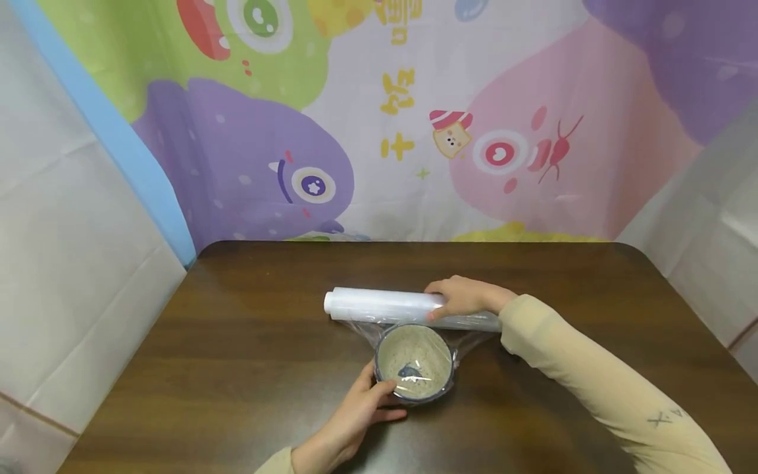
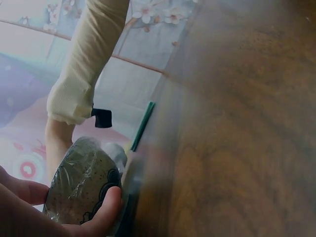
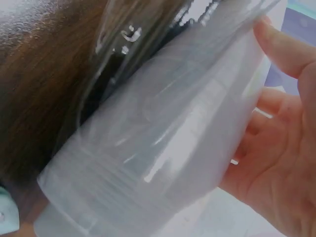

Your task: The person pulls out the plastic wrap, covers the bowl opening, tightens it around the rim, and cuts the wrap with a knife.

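Observation:
A speckled, cream-coloured bowl (image 1: 417,355) with a dark blue rim sits near the middle of the table, clear film stretched across its mouth. My left hand (image 1: 355,411) grips its lower left side, thumb over the rim and fingers around the wall. Behind it lies a white roll of cling film (image 1: 379,305), joined to the bowl by a wrinkled sheet. My right hand (image 1: 468,295) holds this roll right of its middle, thumb on the near side. The right wrist view shows the wound film (image 3: 163,138) close up, fingers wrapped behind it. In the left wrist view the covered bowl (image 2: 81,180) appears tilted.
Both hands work over a dark brown wooden table (image 1: 237,368). A cartoon-printed curtain (image 1: 391,191) hangs behind its far edge. A thin green strip (image 2: 143,126) shows beyond the bowl in the left wrist view.

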`<move>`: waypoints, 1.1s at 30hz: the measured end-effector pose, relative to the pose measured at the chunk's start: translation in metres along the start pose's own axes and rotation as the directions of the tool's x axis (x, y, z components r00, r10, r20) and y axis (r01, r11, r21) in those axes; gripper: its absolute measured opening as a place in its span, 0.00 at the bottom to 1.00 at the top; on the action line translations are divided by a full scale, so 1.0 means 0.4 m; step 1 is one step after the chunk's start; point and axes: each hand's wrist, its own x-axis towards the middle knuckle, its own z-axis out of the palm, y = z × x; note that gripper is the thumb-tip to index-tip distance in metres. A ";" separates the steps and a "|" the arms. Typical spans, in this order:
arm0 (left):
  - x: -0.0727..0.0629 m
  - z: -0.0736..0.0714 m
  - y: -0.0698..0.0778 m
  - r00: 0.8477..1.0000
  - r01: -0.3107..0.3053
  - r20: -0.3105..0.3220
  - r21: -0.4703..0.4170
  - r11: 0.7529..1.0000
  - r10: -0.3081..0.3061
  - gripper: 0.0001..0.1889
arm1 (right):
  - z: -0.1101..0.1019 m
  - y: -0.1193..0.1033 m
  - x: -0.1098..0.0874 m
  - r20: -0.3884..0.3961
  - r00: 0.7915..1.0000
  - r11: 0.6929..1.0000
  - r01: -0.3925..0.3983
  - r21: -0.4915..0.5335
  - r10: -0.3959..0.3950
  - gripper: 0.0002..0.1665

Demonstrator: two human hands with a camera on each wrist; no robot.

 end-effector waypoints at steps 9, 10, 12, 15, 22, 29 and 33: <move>0.005 -0.018 0.000 1.000 -0.005 -0.030 0.077 0.997 0.008 0.30 | 0.013 0.004 -0.044 -0.084 0.994 0.997 -0.068 -0.044 0.064 0.33; 0.007 -0.021 0.000 0.999 -0.011 -0.033 0.089 0.996 0.014 0.29 | 0.016 0.005 -0.049 -0.090 0.993 0.996 -0.075 -0.041 0.071 0.32; 0.014 -0.028 -0.001 0.999 -0.035 -0.035 0.104 0.994 0.039 0.29 | 0.020 0.007 -0.060 -0.104 0.990 0.995 -0.093 -0.024 0.090 0.31; 0.025 -0.042 0.001 0.995 -0.098 -0.022 0.128 0.987 0.102 0.26 | 0.028 0.010 -0.078 -0.125 0.984 0.992 -0.123 0.017 0.124 0.29; 0.038 -0.064 0.015 0.990 -0.099 -0.077 0.246 0.964 0.121 0.23 | 0.064 0.000 -0.123 -0.148 0.959 0.962 -0.217 0.165 0.242 0.27; 0.047 -0.073 0.029 0.987 -0.078 -0.111 0.295 0.952 0.115 0.22 | 0.093 -0.036 -0.169 -0.138 0.916 0.886 -0.313 0.342 0.377 0.28; 0.053 -0.076 0.031 0.983 -0.089 -0.125 0.315 0.945 0.135 0.21 | 0.115 -0.057 -0.187 -0.068 0.891 0.773 -0.348 0.531 0.448 0.26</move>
